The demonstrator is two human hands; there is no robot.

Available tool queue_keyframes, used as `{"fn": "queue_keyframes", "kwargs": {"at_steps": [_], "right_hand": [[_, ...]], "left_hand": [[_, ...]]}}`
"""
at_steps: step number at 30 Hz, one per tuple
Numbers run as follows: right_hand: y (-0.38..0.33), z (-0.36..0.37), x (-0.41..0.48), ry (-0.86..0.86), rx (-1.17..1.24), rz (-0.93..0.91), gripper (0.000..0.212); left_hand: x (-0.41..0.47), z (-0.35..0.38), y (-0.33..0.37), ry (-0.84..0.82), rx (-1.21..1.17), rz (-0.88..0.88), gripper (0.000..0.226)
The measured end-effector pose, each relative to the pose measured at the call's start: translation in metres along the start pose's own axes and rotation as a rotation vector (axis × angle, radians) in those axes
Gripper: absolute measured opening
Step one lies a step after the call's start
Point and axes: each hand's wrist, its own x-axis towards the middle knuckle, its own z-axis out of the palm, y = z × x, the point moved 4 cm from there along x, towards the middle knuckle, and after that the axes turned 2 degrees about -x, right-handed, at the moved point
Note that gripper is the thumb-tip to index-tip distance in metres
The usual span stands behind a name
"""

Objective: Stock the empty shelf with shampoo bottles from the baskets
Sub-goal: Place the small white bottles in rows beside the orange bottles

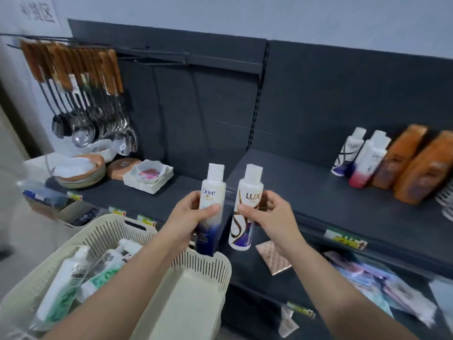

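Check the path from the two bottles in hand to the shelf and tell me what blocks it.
Nothing visible blocks it. The left hand holds the Dove bottle and the right hand the Lux bottle, both just in front of the shelf. The shelf behind them is bare; the stocked bottles stand far right.

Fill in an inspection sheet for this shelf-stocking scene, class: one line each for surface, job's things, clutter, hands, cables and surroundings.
Surface: dark shelf, mostly bare in the middle.
Job's things: Dove bottle in the left hand; Lux bottle in the right hand; cream basket at lower left with more bottles; four bottles already standing at the shelf's right.
Clutter: stacked plates and a dish tray on the shelf's left; packets on the shelf below.
Hands: each has a closed grip around one upright bottle.
Cables: nothing seen.
Surroundings: ladles hanging at upper left; pale wall above.
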Motion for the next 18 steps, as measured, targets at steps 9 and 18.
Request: {"fn": "queue_keyframes", "kwargs": {"at_steps": [9,18], "right_hand": [[-0.014,-0.106,0.001,0.201,-0.074,-0.070,0.036],[-0.005,-0.216,0.046,0.274,-0.188,-0.106,0.039]], "left_hand": [[0.034,0.103,0.020,-0.189,0.075,0.077,0.037],[0.098,0.212,0.012,-0.222,0.124,0.125,0.042]]}}
